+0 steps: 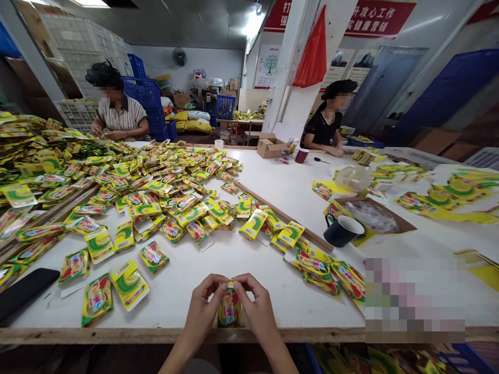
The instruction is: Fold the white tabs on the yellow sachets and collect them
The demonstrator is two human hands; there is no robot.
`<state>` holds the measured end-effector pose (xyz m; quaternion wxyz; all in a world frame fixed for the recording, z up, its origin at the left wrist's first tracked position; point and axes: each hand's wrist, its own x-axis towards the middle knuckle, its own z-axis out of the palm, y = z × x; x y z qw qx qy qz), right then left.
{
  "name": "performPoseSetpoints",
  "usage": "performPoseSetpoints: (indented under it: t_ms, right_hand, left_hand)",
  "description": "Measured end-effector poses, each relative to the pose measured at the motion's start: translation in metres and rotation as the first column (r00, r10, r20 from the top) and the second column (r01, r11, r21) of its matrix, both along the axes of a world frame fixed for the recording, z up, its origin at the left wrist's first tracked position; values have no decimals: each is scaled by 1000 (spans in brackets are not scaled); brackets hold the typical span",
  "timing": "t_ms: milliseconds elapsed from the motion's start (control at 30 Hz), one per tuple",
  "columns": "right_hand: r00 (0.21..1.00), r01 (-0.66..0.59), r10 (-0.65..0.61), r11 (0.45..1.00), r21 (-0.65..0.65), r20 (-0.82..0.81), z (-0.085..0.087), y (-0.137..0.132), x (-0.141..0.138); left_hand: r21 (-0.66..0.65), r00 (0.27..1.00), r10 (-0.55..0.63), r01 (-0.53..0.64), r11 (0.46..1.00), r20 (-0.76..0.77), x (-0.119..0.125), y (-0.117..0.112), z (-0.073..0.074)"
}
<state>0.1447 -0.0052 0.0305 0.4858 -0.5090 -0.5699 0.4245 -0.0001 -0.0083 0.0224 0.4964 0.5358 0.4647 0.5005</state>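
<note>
A small yellow, green and red printed carton [229,307] stands at the table's front edge, its picture side towards me. My left hand [205,298] pinches the top left of the carton between thumb and fingers. On the other side, my right hand [252,297] pinches the top right, the fingertips of both hands almost meeting at the top flap. Around them on the white table [171,296] lie loose cartons of the same kind. A carton showing its yellow and green face [130,284] lies to the left, with one flap sticking out.
A large carton heap [187,182] spreads over the left and middle. Wooden strips [284,217] divide the tabletop. A dark mug [343,231] stands right, near an open cardboard box [390,218]. A black phone [27,293] lies far left. Two people sit across the table.
</note>
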Motion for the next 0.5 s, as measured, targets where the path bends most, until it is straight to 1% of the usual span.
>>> performPoseSetpoints:
  t_ms: [133,333,433,500]
  right_hand:
    - [999,-29,28,999,-19,-46,-5,-6,3]
    - [997,-58,59,998,18,-41,-9,-12,6]
    - [999,-41,43,998,48,-34,-11,-10,0]
    - [1000,-7,8,996,84,-14,-12,-12,-1]
  left_hand:
    - [-4,999,-20,20,1000,38,-4,-5,-5]
    - [73,999,-31,33,997,-32,-5,-7,-8]
    - [107,998,-25,31,994,-57,-2,-9,-9]
    - [113,996,-38,47,992,-79,-1,-10,-9]
